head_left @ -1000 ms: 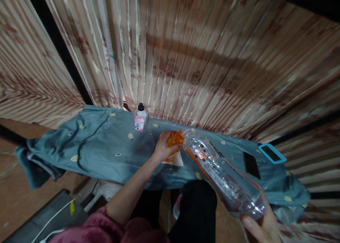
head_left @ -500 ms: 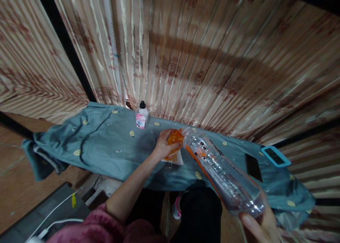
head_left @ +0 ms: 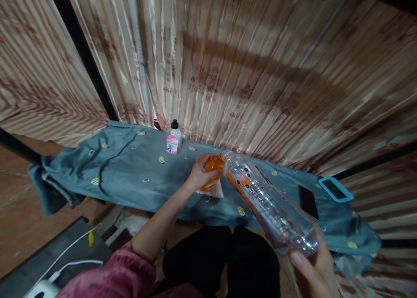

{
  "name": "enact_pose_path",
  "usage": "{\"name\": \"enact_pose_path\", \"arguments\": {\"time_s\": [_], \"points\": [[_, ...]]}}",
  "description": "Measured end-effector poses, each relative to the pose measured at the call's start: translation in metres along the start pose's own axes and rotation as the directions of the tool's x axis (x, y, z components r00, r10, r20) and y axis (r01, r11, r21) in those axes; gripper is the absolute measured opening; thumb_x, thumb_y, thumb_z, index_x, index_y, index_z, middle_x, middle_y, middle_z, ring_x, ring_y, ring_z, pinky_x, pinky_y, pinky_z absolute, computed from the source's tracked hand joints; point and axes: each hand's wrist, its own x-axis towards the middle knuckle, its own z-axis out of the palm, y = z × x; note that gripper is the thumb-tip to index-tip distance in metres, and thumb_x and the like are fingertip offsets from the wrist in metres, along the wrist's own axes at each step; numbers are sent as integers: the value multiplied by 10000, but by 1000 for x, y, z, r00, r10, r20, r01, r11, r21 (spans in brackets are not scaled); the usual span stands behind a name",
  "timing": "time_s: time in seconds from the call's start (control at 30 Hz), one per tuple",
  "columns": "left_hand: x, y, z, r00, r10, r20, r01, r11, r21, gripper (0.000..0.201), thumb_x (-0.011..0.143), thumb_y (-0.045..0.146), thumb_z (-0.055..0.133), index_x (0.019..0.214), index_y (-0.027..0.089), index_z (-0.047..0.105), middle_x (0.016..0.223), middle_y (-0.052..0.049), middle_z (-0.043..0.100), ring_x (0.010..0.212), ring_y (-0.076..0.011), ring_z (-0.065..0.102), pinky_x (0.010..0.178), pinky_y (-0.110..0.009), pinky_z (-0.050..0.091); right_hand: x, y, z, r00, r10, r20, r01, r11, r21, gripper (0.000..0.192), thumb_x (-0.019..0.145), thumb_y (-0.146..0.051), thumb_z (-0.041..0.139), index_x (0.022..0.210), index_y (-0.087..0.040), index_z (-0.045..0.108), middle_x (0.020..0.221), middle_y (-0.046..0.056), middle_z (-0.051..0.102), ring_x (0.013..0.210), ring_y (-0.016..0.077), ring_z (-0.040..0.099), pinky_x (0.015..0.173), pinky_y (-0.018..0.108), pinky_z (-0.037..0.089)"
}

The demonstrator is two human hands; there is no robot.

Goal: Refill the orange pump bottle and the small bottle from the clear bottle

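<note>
Over the green cloth (head_left: 127, 167), our left hand (head_left: 198, 173) is clamped round an orange pouch (head_left: 215, 162), our right hand (head_left: 314, 272) on a tilted clear bottle (head_left: 270, 202) near its base; neck (head_left: 229, 159) at pouch top, so we best hold both aligned, grips light

Hands (head_left: 199, 173) in curled grips, left forearm (head_left: 165, 220) forward

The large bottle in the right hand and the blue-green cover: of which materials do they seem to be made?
The large bottle looks like clear, glossy plastic: bright highlights and see-through walls. The blue-green cover looks like matt fabric, from its soft creases and draped end; the fibre is unclear.
</note>
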Motion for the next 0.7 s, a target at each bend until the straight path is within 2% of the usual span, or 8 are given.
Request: {"name": "enact_pose_path", "arguments": {"time_s": [0.27, 0.4, 0.7], "points": [[1, 2, -1, 1000, 17, 2, -17, 999, -31, 416, 638, 251, 818, 1032, 240, 686, 1034, -42, 699, 1013, -251, 624, 963, -406, 474, 1, 2, -1, 999, -23, 30, 24, 1000, -17, 815, 611, -585, 778, 1292, -251, 478, 1229, 77, 589, 1107, 303, 559, 959, 380, 398], [1, 4, -1, 1000, 16, 14, -16, 1000, -23, 403, 652, 254, 807, 1034, 243, 681, 1033, -40, 701, 1011, -249, 618, 962, -413, 469, 1, 1, 0, 999, -19, 26, 19, 1000, -4, 872, 592, -599, 792, 1311, -237, 457, 1263, 94, 574, 1144, 320, 538, 974, 390, 392], [2, 5, -1, 1000, 16, 8, -16, 999, 33, 415, 639, 211, 807, 1032, 237, 679, 988, -12, 703, 946, -221, 600, 909, -368, 463, 1, 6, 3, 998, -53, 24, 52, 998, 41, 787, 630, -570, 785, 1278, -238, 487, 1206, 69, 598, 1097, 261, 563, 934, 312, 408]]}}
